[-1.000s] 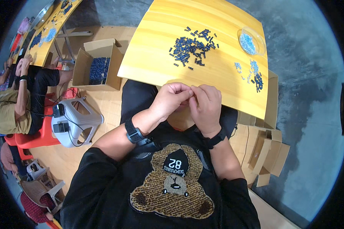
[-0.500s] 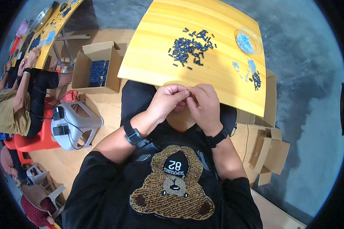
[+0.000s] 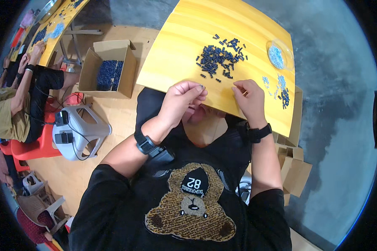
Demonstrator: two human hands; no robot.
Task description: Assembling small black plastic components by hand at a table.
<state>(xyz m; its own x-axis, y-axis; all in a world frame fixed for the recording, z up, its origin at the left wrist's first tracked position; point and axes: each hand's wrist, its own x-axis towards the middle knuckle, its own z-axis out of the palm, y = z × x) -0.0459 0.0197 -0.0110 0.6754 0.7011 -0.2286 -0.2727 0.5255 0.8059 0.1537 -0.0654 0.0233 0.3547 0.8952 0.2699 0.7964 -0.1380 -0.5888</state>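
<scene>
My left hand [image 3: 182,102] is raised at the near edge of the yellow table [image 3: 167,50], its thumb and forefinger pinching a small dark piece [image 3: 203,87], mostly hidden by the fingertips. To the right of it, my right hand [image 3: 251,98] hovers over the near edge, fingers bent, with a small gap between thumb and forefinger and nothing visible in it. Beyond both hands lies a heap of small black cylindrical pieces [image 3: 215,58]. Nearest my right hand are small pale blue and white pieces [image 3: 282,80] and a smaller group of black pieces [image 3: 284,99].
A clear round dish [image 3: 276,56] of light-blue pieces stands at the table's right edge. A cardboard box [image 3: 109,71] of dark pieces sits on the floor at left, near a grey stool [image 3: 83,134]. Another person [image 3: 19,100] works at a table farther left.
My hands, together before, have come apart. The right has moved right, toward the small pale pieces; the left stays near its place with the dark piece. The view has shifted slightly.
</scene>
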